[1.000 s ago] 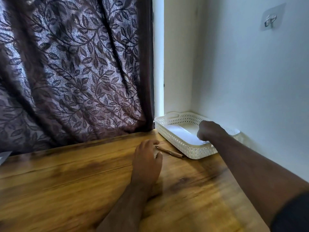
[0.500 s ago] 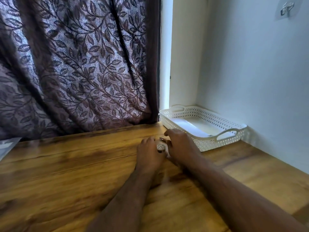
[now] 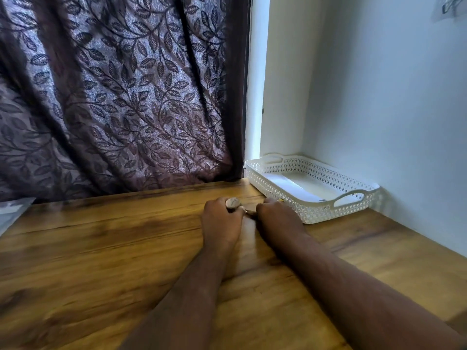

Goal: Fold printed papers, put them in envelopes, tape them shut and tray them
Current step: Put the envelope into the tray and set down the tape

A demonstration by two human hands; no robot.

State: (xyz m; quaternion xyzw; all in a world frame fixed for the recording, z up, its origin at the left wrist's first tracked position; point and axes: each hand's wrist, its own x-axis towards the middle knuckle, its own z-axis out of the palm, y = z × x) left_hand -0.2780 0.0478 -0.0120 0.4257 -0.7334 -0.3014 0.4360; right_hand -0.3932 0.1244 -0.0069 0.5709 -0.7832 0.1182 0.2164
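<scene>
Fingers of left hand [image 3: 219, 221] clamp pale roll [image 3: 232, 203]; those of right hand [image 3: 277, 218] hidden.

The worktop [image 3: 101, 248] is brown wood, smooth and a bit shiny. The tray [image 3: 283, 195] is white plastic full of little holes. The curtain [image 3: 121, 97] is thin leafy cloth. The wall [image 3: 391, 109] is smooth, matt paint.

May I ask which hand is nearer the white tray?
Right. The right hand is almost against the tray; the left hand, gripping a small round object, lies further left.
</scene>
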